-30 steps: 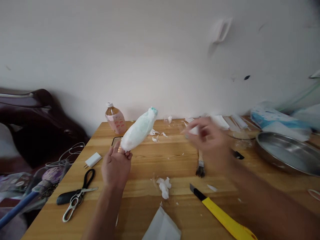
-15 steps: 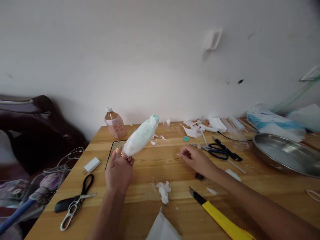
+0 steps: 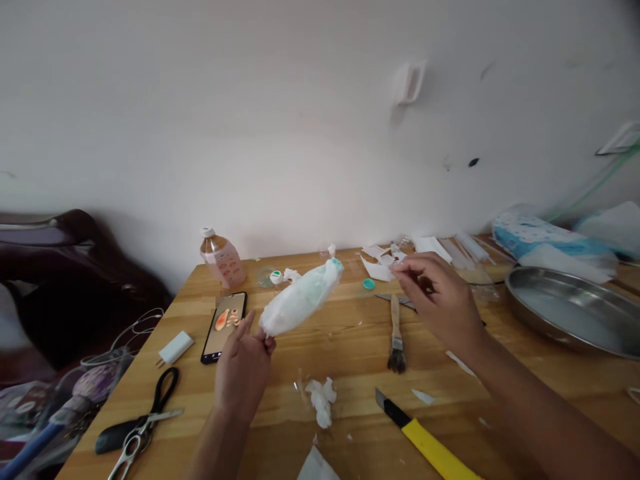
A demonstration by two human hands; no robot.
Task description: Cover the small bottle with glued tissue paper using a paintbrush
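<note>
My left hand grips the lower end of a plastic bottle wrapped in white paper. The bottle tilts up to the right, and its teal neck shows at the far end. Raised over the right half of the table, my right hand has thumb and forefinger pinched together. Whatever is between those fingertips is too small to make out. Below that hand lies a brush with a wooden handle. Dark-handled scissors are partly hidden behind it. A teal cap sits farther back.
Crumpled tissue and a yellow utility knife lie in front. On the left are a phone, a white charger, small scissors and a pink-labelled bottle. A metal basin stands at right.
My right hand has lifted and moved right and away from me, uncovering the brush. The wrapped bottle in my left hand has shifted right and lower in view, and the phone shows more fully.
</note>
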